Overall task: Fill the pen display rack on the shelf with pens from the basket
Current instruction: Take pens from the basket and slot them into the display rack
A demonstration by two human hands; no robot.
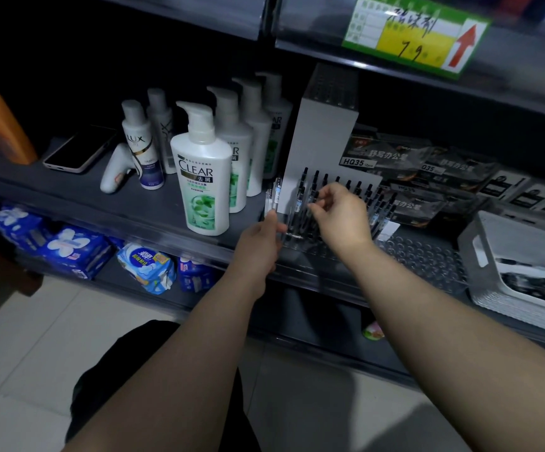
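Pens (pixel 346 187) stand upright in the back rows of the clear pen display rack (pixel 427 257) on the shelf (pixel 68 187); its front holes are unfilled. The left hand (pixel 259 238) grips a bundle of pens (pixel 273 199) just left of the rack. The right hand (pixel 341 213), fingers narrowed, seems to pinch a single pen (pixel 301 195) above the rack. The basket (pixel 489 230) sits to the right — dark pens lie inside. Each pen looks light, stiff and smooth — likely slippery. A pinch on the upper barrel, with the pen kept vertical, should guide it into a hole.

Head view — looking forward and down, close to shelf (pixel 153 207)
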